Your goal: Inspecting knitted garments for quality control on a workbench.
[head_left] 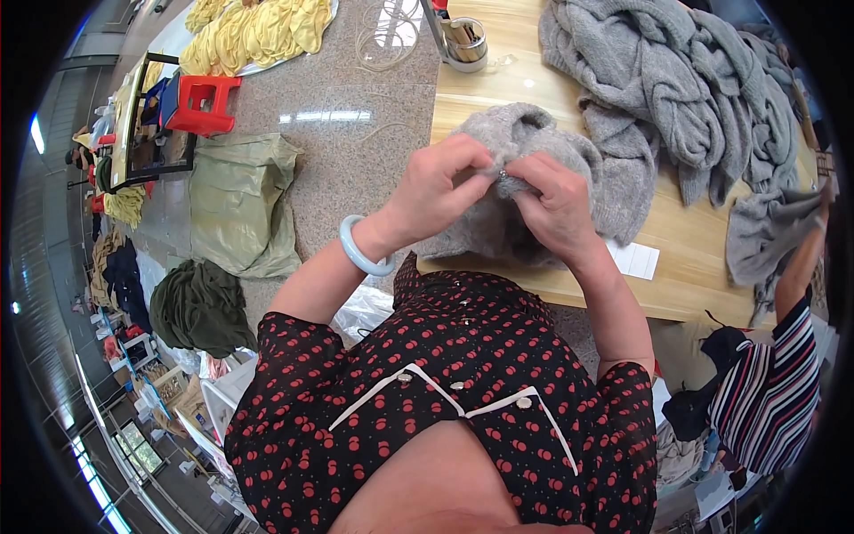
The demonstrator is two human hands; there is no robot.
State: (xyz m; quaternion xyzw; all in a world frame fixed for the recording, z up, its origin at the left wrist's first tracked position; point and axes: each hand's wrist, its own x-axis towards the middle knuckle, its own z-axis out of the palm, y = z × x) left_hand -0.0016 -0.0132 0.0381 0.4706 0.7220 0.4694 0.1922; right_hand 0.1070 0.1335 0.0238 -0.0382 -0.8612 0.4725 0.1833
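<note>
A fuzzy grey knit garment (578, 147) lies bunched at the near left corner of the wooden table, partly over its edge. My left hand (442, 185) pinches the knit between thumb and fingers, a pale bangle on its wrist. Close beside it, my right hand (553, 198) pinches the same garment. Between the fingertips shows a small shiny spot, too small to name. Folds hide the garment's shape.
Piled grey knitwear (676, 80) covers the table's far right. A tin of tools (464, 44) stands near its left edge, and a white paper (633, 259) lies by the front. At right a person in a striped top (765, 392) handles grey knitwear. A red stool (203, 102) stands left.
</note>
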